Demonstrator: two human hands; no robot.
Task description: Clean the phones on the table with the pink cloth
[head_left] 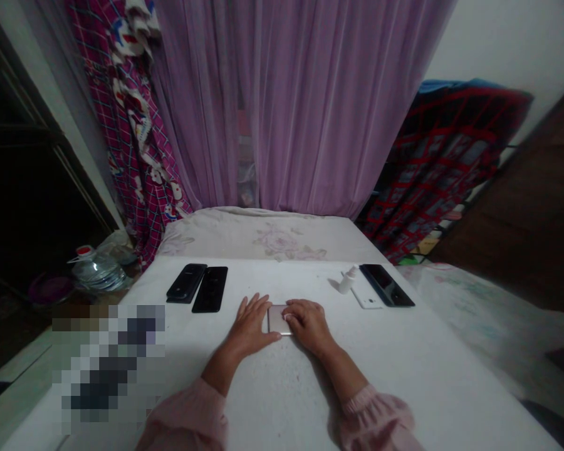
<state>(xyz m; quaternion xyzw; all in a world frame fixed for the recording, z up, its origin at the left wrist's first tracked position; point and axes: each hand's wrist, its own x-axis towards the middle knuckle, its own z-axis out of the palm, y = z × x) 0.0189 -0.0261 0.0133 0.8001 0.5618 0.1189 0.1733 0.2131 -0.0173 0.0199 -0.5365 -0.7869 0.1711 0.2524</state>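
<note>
A pinkish-gold phone (276,320) lies flat on the white-covered table, between my hands. My left hand (250,324) rests at its left end, the fingers spread and the thumb along the near edge. Over the right part of the phone, my right hand (309,324) has its fingers curled together around a small white piece (286,316), pressed to the surface; the piece is mostly hidden and may be cloth or tissue. Part of the phone is hidden under the right hand.
Dark phones (210,289) lie at the left. A small white spray bottle (347,280) stands by a white phone (367,296) and a dark phone (388,286) at the right. Purple curtains (319,106) hang behind the table (282,401). A water jug (98,270) is off the left side.
</note>
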